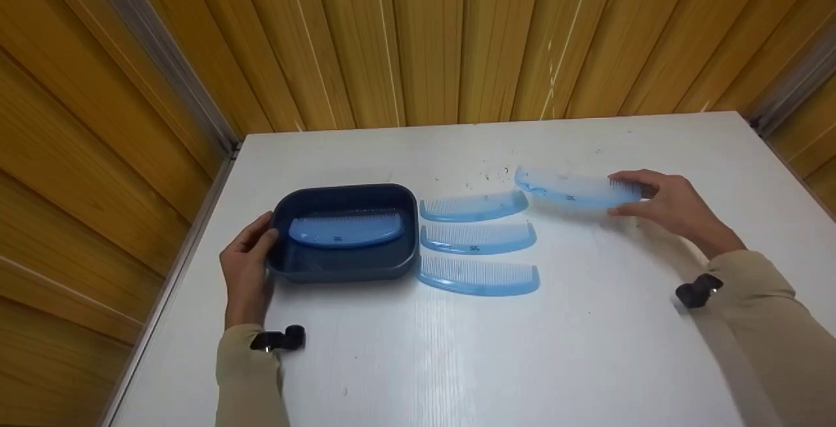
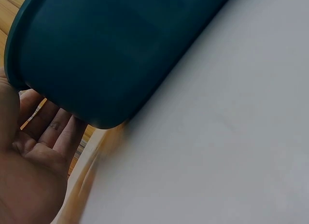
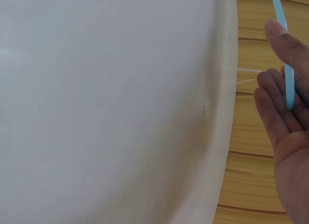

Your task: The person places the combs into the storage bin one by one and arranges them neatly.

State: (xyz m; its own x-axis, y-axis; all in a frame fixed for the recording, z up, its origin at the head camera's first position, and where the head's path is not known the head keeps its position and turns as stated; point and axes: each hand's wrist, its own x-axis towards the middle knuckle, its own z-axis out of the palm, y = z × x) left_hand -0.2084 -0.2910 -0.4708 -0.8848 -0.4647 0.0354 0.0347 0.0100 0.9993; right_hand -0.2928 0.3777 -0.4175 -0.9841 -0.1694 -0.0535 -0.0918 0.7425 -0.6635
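A dark blue square tub (image 1: 345,264) stands left of centre on the white table (image 1: 496,348), with one pale blue comb (image 1: 345,229) lying inside. My left hand (image 1: 248,264) rests against the tub's left wall (image 2: 111,55), thumb at the rim, fingers straight. My right hand (image 1: 666,204) pinches one end of another pale blue comb (image 1: 575,189) and holds it just above the table at the right; the comb (image 3: 285,55) shows edge-on between thumb and fingers in the right wrist view. Three more combs lie in a column beside the tub: top (image 1: 473,206), middle (image 1: 478,237), bottom (image 1: 478,276).
Yellow wood-panelled walls (image 1: 418,35) close in the table at the back and both sides, with metal corner strips. Dark specks (image 1: 490,175) dot the table behind the combs. The table's near half (image 1: 457,362) is bare white surface.
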